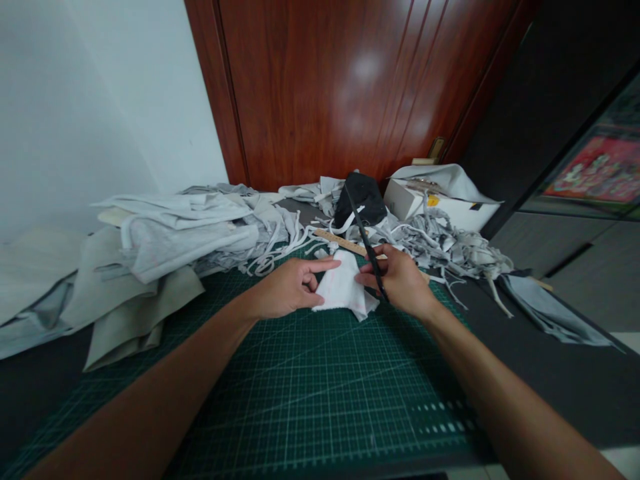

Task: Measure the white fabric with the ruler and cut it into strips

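A small piece of white fabric with faint pinkish marks lies on the green cutting mat. My left hand rests at its left edge, with the thumb and fingers closed on the fabric. My right hand grips a long, slim black tool, tilted with its upper end pointing away from me; its exact kind I cannot make out. The right fingertips also come close to the fabric's right side, though contact is unclear. Behind both hands, a wooden ruler lies partly covered.
Grey-white fabric is piled on the left, with beige sheets below it. Tangled fabric strips lie to the right, near a black cloth bag and a white box. A folded grey cloth sits at far right.
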A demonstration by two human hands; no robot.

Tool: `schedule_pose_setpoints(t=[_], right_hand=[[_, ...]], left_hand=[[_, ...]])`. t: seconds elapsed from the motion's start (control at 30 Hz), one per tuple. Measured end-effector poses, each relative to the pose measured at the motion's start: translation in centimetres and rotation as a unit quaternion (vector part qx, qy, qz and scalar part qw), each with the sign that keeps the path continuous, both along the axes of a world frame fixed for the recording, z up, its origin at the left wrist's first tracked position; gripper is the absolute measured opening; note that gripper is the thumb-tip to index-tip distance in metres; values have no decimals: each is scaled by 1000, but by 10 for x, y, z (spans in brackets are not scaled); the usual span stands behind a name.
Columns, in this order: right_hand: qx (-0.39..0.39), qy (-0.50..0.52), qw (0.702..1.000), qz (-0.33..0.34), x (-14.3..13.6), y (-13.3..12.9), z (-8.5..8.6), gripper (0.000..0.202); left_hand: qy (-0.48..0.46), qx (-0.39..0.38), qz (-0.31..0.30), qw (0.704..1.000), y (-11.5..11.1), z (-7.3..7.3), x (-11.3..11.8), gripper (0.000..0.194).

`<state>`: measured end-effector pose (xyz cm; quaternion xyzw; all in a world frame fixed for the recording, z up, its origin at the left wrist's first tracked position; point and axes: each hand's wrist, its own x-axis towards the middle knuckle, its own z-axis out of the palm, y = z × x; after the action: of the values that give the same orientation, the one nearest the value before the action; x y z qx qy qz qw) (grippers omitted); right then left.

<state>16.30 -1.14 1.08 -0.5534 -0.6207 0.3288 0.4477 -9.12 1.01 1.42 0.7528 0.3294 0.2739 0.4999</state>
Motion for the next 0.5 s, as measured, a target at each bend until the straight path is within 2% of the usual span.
schedule_pose_setpoints(t=[0.13,0.33,0.43,0.5], right_hand=[[-1,12,1000,-7,-2,-1,0,58],[-9,55,998,-1,-9,-14,14,61],[-22,97,994,50,-12,-37,19,62],[-41,113,985,123,-14,-57,20,60]], left_hand=[[-2,4,-9,1000,1,-1,-1,84],[-87,-54,-6,995,1,-1,1,93],[-154,-80,-5,985,2,0,4,98],[-212,-97,-1,972,2,3,6,100]])
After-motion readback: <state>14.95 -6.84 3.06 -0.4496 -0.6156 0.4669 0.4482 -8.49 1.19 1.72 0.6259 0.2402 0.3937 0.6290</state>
